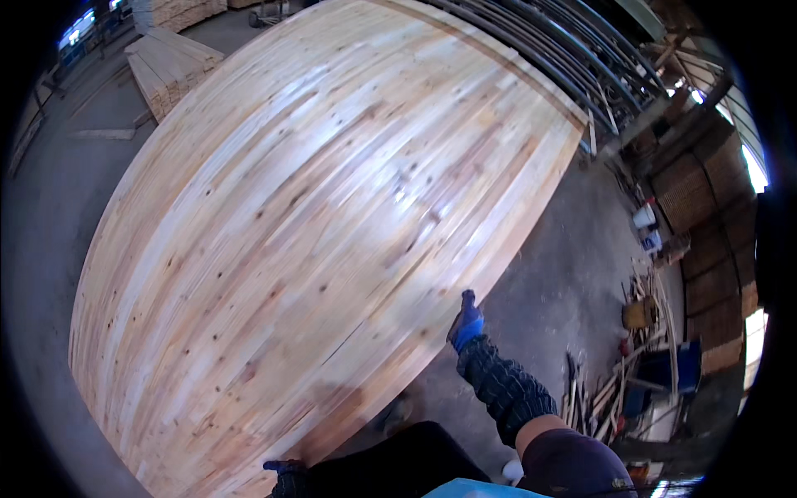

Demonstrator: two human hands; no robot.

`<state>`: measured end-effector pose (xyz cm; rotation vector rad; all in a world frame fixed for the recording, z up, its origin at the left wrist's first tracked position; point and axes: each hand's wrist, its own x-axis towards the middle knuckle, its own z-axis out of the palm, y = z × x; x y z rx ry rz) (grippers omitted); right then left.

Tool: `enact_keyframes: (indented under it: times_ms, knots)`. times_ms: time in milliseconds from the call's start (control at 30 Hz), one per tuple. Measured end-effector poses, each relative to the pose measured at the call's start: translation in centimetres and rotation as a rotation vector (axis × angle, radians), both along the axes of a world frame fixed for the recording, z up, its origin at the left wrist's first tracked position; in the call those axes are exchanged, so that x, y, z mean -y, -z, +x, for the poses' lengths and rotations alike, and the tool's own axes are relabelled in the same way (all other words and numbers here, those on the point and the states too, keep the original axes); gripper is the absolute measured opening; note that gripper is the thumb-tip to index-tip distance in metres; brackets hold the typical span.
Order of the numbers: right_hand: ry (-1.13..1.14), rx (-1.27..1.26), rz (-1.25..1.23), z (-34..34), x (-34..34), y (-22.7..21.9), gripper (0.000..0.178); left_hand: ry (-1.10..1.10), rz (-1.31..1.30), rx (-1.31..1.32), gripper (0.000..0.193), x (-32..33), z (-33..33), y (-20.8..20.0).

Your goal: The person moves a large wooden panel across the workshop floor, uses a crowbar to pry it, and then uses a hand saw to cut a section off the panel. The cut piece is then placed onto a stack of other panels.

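A very large panel of edge-glued pine strips (274, 224), pale with dark knots, fills the middle of the head view and slants from lower left to upper right. My right hand (466, 322), in a blue and dark glove, grips its right edge, thumb side on the top face and the other fingers hidden. Lower down, my left hand (284, 467) holds the same panel at its near edge. It wears a dark glove too, and only a small part of it shows. A dark gathered sleeve cover (502, 386) wraps my right forearm.
Long metal bars (564, 50) run past the panel's far end. Stacked timber (170, 70) lies on the floor at the far left. On the right, scrap wood strips (610, 390), a blue bin (687, 367) and white buckets (644, 217) stand near brown stacks (714, 174).
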<state>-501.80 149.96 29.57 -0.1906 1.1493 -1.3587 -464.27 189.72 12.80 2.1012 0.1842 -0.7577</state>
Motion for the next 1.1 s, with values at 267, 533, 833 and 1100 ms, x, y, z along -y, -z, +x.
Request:
enact_keyframes:
  times_ms: [267,533,833,1100]
  knots:
    - [-0.695,-0.386,0.343,-7.7,4.1,-1.7,0.031,-0.125,-0.461,-0.366,0.094,22.7,-15.1,-8.5]
    - [-1.736,-0.160,0.474,-18.7,26.4,-11.7,0.032,-0.206,-0.712,-0.572,0.086,36.0,-19.9,-9.9]
    - [-0.426,-1.854,-1.136,-20.4,67.8,-19.5,0.030,-0.422,-0.822,-0.486,0.078,43.6,-23.7,-11.5]
    - [-0.358,-1.809,-0.551,-25.7,96.0,-16.7,0.048,-0.777,-1.039,-0.212,0.074,46.0,-35.3,-13.4]
